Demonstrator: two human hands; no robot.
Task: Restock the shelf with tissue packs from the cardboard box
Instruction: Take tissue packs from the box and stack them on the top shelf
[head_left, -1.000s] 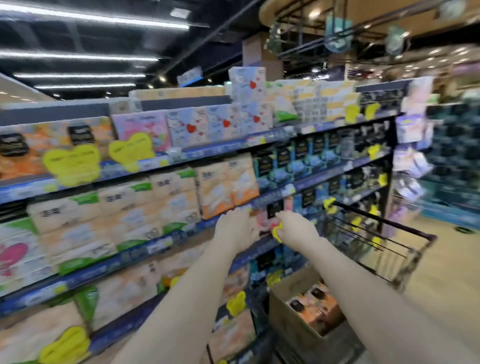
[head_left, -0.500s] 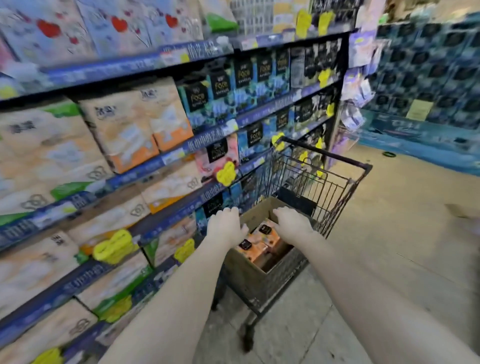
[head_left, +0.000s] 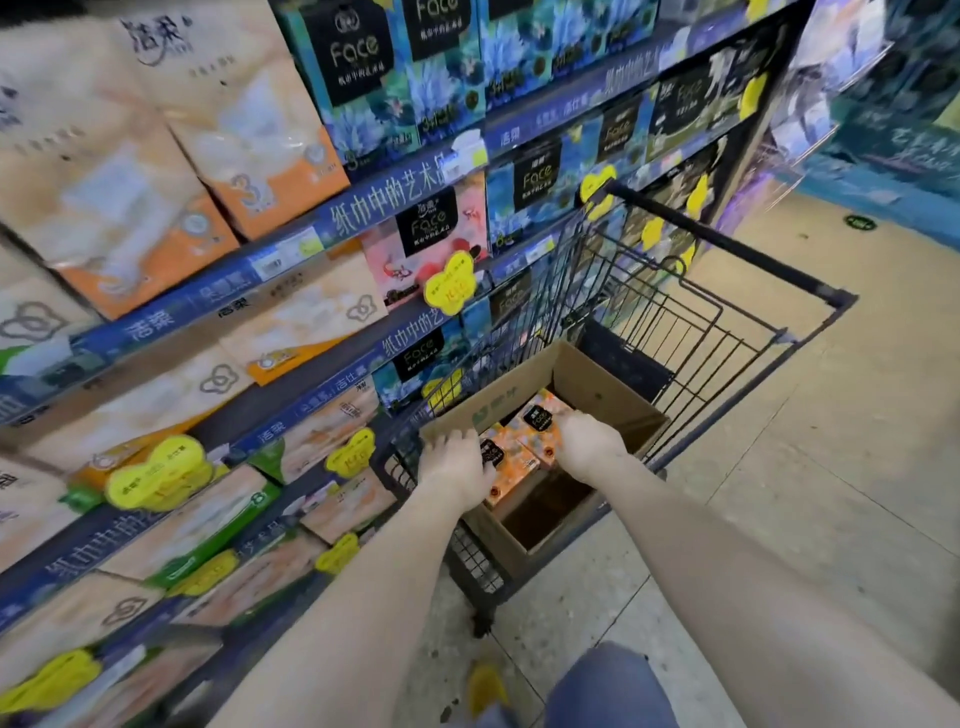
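**Reaching Into the Box for Orange Packs**

Nearest the camera are a knee in blue jeans (head_left: 608, 686) and a yellow shoe (head_left: 485, 683) on the speckled floor. Both bare forearms stretch forward. The left hand (head_left: 454, 470) lies with fingers spread at the near left corner of the cardboard box (head_left: 597, 387), thumb against the orange tissue packs (head_left: 511, 460) (whether it truly grips cannot be told). The right hand (head_left: 587, 441), set apart from the left, curls its fingers down over the right-hand pack. The packs lie inside the box, which sits in a black wire cart (head_left: 727, 247). Left of it, the shelf (head_left: 363, 205) is full of tissue stock and yellow price tags.
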